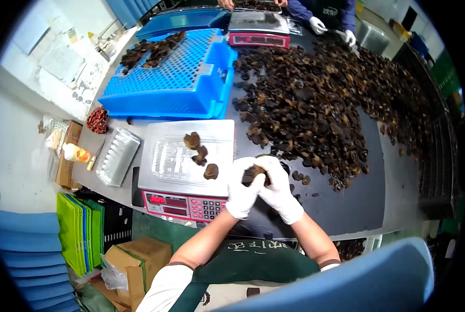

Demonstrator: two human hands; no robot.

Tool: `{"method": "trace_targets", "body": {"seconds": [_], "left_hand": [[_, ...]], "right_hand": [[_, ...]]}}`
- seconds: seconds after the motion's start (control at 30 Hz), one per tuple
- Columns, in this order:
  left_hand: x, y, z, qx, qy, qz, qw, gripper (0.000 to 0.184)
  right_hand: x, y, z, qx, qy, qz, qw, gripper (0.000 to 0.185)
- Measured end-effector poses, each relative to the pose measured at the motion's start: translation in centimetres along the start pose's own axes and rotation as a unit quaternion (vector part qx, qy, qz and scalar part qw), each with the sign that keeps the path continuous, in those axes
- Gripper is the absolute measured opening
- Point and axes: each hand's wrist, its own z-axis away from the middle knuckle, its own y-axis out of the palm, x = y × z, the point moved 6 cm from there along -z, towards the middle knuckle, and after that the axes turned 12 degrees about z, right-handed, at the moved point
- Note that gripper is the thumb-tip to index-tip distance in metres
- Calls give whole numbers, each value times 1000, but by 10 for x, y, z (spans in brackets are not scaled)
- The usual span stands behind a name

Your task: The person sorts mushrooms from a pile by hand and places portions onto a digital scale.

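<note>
In white gloves, my left hand (pixel 241 188) and my right hand (pixel 278 188) meet at the table's front, fingers closed round a dark brown dried mushroom (pixel 254 175). The held piece is partly hidden by my fingers. Left of my hands stands a red and silver digital scale (pixel 209 209), with a clear plastic tray (pixel 165 161) on its plate. A few brown mushroom pieces (pixel 211 171) lie on that tray. Beyond my right hand spreads a large heap of the same mushrooms (pixel 305 109), with a few loose pieces (pixel 301 178) near my fingers.
An upturned blue plastic crate (pixel 165 106) at the back left carries a tray of mushrooms (pixel 152 51). A second scale (pixel 258 39) stands behind it. Another clear tray (pixel 118 156) lies left. Across the table are a co-worker's gloved hands (pixel 318 25) and another person's bare hands (pixel 226 3).
</note>
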Motion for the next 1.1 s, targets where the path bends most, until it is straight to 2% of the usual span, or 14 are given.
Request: {"method": "trace_targets", "body": {"seconds": [0.13, 0.27, 0.37, 0.4, 0.47, 0.53, 0.63, 0.73, 0.8, 0.83, 0.87, 0.93, 1.0, 1.1], "left_hand": [[-65, -79, -56, 4, 79, -77, 994, 28], [-35, -155, -92, 52, -37, -120, 991, 25], [-8, -178, -108, 177, -6, -140, 974, 33], [5, -185, -109, 240, 29, -204, 949, 40], [-2, -189, -105, 260, 97, -265, 924, 48], [-4, -198, -105, 270, 45, -208, 939, 66], [-17, -210, -108, 280, 46, -241, 928, 85], [-28, -210, -110, 309, 72, -256, 913, 89], [-26, -198, -111, 375, 123, -318, 862, 96], [-22, -193, -108, 366, 145, -339, 854, 96], [-16, -189, -101, 356, 168, -359, 846, 96], [-3, -189, -96, 374, 153, -359, 841, 94], [-5, -188, -96, 363, 138, -356, 850, 90], [-6, -187, -94, 325, 144, -362, 861, 83]], "right_hand": [[47, 63, -50, 39, 7, -73, 997, 48], [62, 132, -73, 93, 88, -167, 978, 47], [60, 149, -81, 164, 25, 16, 986, 49], [57, 152, -81, 178, 2, 62, 982, 50], [44, 151, -72, 142, 0, 98, 985, 59], [48, 133, -75, 170, -4, 131, 977, 61], [33, 115, -78, 157, 66, 77, 982, 65], [28, 115, -90, 110, 55, 107, 987, 60], [16, 144, -85, 186, 17, 209, 960, 60], [41, 148, -91, 242, 8, 208, 948, 56], [36, 164, -72, 171, -96, 244, 950, 56], [50, 176, -66, 332, -53, 220, 915, 61], [53, 165, -60, 237, -88, 195, 948, 61], [32, 172, -59, 232, -50, 174, 956, 59]]}}
